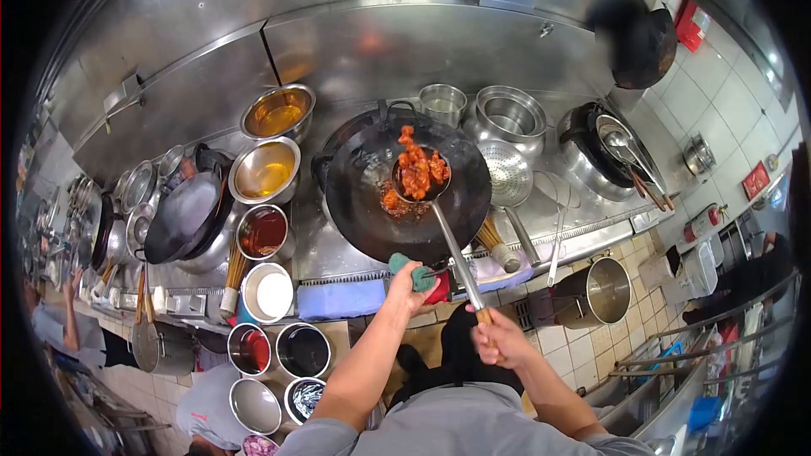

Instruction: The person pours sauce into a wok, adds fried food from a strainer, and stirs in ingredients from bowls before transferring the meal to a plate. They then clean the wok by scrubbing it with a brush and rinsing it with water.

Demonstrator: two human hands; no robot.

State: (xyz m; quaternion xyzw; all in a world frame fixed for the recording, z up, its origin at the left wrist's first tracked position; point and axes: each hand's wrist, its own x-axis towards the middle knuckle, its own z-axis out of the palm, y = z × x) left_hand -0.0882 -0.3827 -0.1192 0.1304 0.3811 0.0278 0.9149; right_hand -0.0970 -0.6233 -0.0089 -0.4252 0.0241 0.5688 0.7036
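A large black wok (pixel 359 215) sits on the stove in front of me. At its near rim, my left hand (pixel 408 290) is closed on a folded green cloth (pixel 407 268), which covers where the wok's handle meets it. My right hand (pixel 500 338) grips the wooden handle of a long steel ladle (pixel 456 257). The ladle's bowl is over the wok, heaped with glossy red-orange pieces of food (pixel 414 171). Some of these pieces rise above the bowl, and more lie in the wok just beneath it.
To the left stand bowls of yellow liquid (pixel 266 171) and a pot of red sauce (pixel 262 232). A perforated strainer (pixel 507 173) and a wire skimmer (pixel 557 219) lie right of the wok. A bamboo brush (pixel 498 247) is near its right edge. Another person (pixel 211 405) is at lower left.
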